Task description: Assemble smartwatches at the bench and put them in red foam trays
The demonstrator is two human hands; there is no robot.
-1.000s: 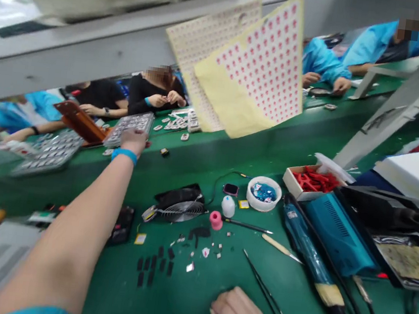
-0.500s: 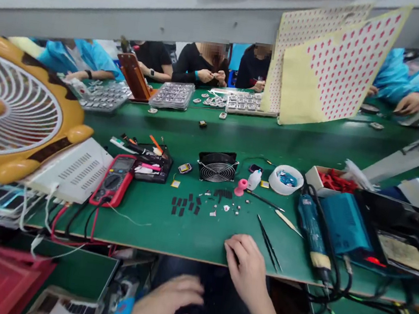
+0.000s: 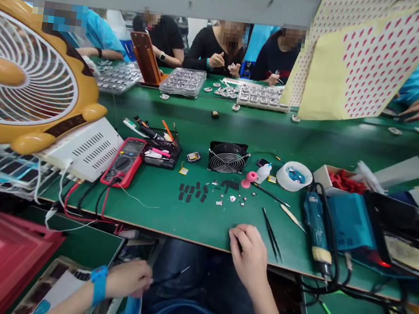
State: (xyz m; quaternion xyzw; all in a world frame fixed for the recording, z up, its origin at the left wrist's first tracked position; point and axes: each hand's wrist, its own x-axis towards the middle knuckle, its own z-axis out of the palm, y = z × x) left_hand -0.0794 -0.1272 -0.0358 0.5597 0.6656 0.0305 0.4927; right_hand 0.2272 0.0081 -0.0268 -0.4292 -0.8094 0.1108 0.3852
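Below the bench edge, over my lap, my left hand (image 3: 131, 277) is closed, with a blue band (image 3: 98, 284) round its wrist. A thin dark thing with a pale tip (image 3: 175, 274) shows beside its fingertips; I cannot make out what it is. At the front of the green bench (image 3: 140, 222) rests my right hand (image 3: 249, 251), fingers loosely curled, nothing seen in them. Black tweezers (image 3: 272, 234) lie just to its right. Beyond it are several small black pads (image 3: 192, 191) and tiny loose parts (image 3: 232, 198).
A black fan (image 3: 228, 158) stands mid-bench. Left are a red multimeter (image 3: 124, 159), a power supply (image 3: 87, 144) and a yellow fan (image 3: 21, 73). Right are a white tub (image 3: 294, 177), a teal electric screwdriver (image 3: 315, 226) and cables. Several people work opposite.
My left hand has moved left from over my lap and its fingers have closed. The right hand stays at the bench edge. The view has shifted slightly.
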